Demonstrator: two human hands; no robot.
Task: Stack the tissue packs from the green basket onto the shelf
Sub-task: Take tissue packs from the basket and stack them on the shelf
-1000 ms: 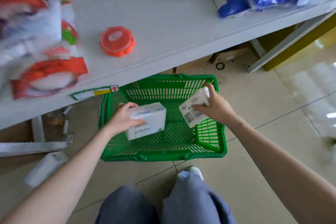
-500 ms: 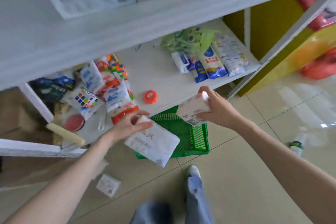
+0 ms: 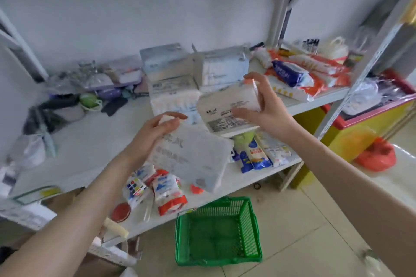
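We are in the carrying step, both hands loaded and raised in front of the shelf [image 3: 94,141]. Our left hand [image 3: 155,130] grips a pale tissue pack [image 3: 191,159] by its upper corner, thumb over the top and the pack hanging tilted toward five o'clock. Our right hand [image 3: 263,105] clasps a second tissue pack [image 3: 227,110] by its right end, fingers on top and thumb beneath, label side facing us. The green basket [image 3: 218,231] sits on the floor at six o'clock and looks to hold no more packs, so these seem to be the last two. At twelve o'clock, just beyond the right-hand pack, stands the stack of tissue packs [image 3: 173,96] already on the shelf. Next, we judge, each pack must be levelled, set flat on that stack and squared so the pile does not lean.
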